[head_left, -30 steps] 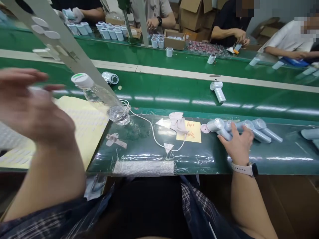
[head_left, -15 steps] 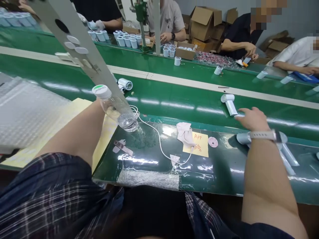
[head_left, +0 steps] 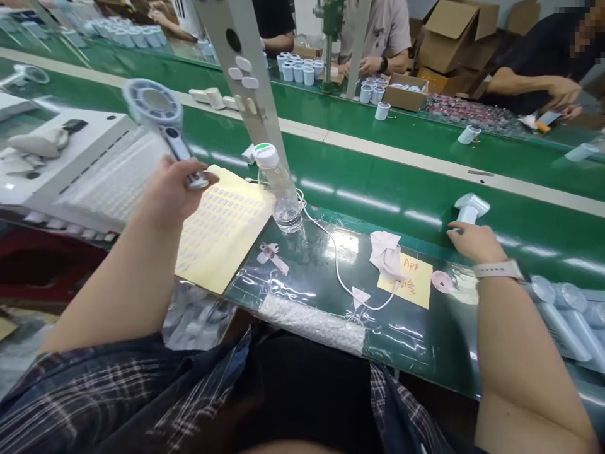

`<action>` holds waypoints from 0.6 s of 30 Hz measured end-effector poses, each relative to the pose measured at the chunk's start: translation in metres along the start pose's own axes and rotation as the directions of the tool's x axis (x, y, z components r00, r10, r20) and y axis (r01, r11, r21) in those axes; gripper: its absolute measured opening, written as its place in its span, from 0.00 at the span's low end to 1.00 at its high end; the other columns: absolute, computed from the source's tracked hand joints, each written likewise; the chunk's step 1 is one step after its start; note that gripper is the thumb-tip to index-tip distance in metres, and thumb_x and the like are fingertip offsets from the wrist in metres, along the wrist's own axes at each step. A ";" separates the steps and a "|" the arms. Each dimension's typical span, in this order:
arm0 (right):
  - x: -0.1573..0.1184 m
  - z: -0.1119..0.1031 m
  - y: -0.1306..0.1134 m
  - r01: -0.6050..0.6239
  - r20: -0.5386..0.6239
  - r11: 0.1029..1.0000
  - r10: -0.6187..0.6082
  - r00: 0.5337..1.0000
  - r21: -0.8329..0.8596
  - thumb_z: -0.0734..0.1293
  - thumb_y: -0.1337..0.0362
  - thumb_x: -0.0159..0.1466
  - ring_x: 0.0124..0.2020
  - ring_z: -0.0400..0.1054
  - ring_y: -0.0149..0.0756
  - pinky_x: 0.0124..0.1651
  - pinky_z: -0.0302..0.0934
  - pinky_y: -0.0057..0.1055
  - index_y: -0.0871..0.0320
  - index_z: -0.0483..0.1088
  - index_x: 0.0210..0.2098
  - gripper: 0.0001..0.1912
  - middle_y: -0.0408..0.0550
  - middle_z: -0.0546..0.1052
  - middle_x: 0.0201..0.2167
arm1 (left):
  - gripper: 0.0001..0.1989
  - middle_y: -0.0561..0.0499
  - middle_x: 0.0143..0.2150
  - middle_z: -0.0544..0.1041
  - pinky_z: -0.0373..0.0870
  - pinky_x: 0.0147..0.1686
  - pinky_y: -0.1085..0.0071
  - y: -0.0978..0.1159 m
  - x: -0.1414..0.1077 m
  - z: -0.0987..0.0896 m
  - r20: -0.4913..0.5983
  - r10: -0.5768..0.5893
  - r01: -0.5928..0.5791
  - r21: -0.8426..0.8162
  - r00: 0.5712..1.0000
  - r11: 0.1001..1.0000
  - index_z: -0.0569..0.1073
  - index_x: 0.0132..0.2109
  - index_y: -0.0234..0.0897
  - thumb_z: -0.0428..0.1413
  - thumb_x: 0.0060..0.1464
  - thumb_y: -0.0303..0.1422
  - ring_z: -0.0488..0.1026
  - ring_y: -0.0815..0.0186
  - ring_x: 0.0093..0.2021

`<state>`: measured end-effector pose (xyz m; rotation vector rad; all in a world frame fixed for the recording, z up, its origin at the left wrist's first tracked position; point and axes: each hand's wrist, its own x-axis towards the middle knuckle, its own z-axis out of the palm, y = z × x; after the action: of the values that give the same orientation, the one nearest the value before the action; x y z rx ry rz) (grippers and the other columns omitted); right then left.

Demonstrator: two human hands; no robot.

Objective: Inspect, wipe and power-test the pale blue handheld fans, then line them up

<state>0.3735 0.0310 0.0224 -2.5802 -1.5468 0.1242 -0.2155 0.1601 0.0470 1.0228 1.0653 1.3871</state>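
Beside the far-left corner of the yellow sheet (head_left: 222,277), the left hand (head_left: 172,189) holds up a round-headed device (head_left: 174,142); its grip is closed around the bottom of the handle, and the ringed head points upward. At the other side, the right hand (head_left: 475,243) reaches over the bench (head_left: 312,268) to a second device (head_left: 470,207), which is on the green belt (head_left: 340,167) or just above it; I cannot tell which. The fingers are at the lower end of its handle, but the grip is partly hidden, so I cannot say whether it has closed. More devices (head_left: 564,328) lie side by side near the right forearm.

I judge that the step in hand is the handling of two devices at once, one carried and one being taken. The next move calls for a secure hold on the second handle, and for care that the left hand keeps away from the bottle (head_left: 281,195).
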 end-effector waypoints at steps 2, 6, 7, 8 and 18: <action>-0.013 -0.020 -0.004 -0.041 0.014 0.992 0.039 0.999 0.123 0.67 0.67 0.72 0.40 0.78 0.47 0.46 0.67 0.40 0.59 0.83 0.52 0.14 0.57 0.83 0.32 | 0.09 0.68 0.24 0.75 0.75 0.33 0.79 0.013 -0.032 -0.011 0.051 0.118 -0.119 0.018 0.992 0.993 0.74 0.47 0.50 0.56 0.64 0.29 0.70 0.76 0.25; -0.048 -0.057 -0.027 -0.007 -0.052 0.934 0.027 0.998 0.358 0.64 0.63 0.73 0.38 0.81 0.43 0.43 0.69 0.36 0.54 0.83 0.55 0.17 0.51 0.84 0.34 | 0.23 0.60 0.29 0.80 0.76 0.25 0.74 0.012 -0.092 0.037 0.404 0.269 -0.228 -0.148 0.874 0.962 0.79 0.52 0.43 0.68 0.59 0.54 0.77 0.71 0.25; -0.060 -0.063 -0.036 0.051 -0.094 0.911 -0.014 0.996 0.409 0.65 0.63 0.72 0.38 0.82 0.43 0.43 0.69 0.37 0.54 0.85 0.52 0.16 0.50 0.84 0.33 | 0.28 0.58 0.32 0.82 0.74 0.22 0.73 0.006 -0.106 0.061 0.477 0.269 -0.162 -0.254 0.837 0.954 0.79 0.51 0.43 0.67 0.57 0.61 0.79 0.69 0.26; -0.074 -0.068 -0.045 0.129 -0.147 0.885 -0.070 0.987 0.448 0.66 0.63 0.71 0.37 0.81 0.43 0.45 0.70 0.38 0.54 0.86 0.50 0.16 0.50 0.83 0.32 | 0.32 0.55 0.36 0.84 0.74 0.21 0.73 -0.002 -0.119 0.089 0.563 0.246 -0.060 -0.328 0.789 0.943 0.79 0.50 0.44 0.64 0.56 0.66 0.81 0.66 0.28; -0.210 0.000 -0.085 0.501 -0.281 0.750 -0.416 0.865 0.431 0.58 0.61 0.78 0.58 0.78 0.49 0.60 0.73 0.49 0.53 0.77 0.62 0.21 0.59 0.79 0.60 | 0.30 0.41 0.50 0.86 0.80 0.59 0.60 -0.092 -0.146 0.231 0.647 -0.231 0.550 -0.347 0.727 0.759 0.81 0.52 0.36 0.65 0.60 0.59 0.82 0.52 0.60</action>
<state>0.2004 -0.1146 0.0362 -1.7191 -1.7573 0.2109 0.0411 0.0330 0.0084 0.6615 0.3747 0.8290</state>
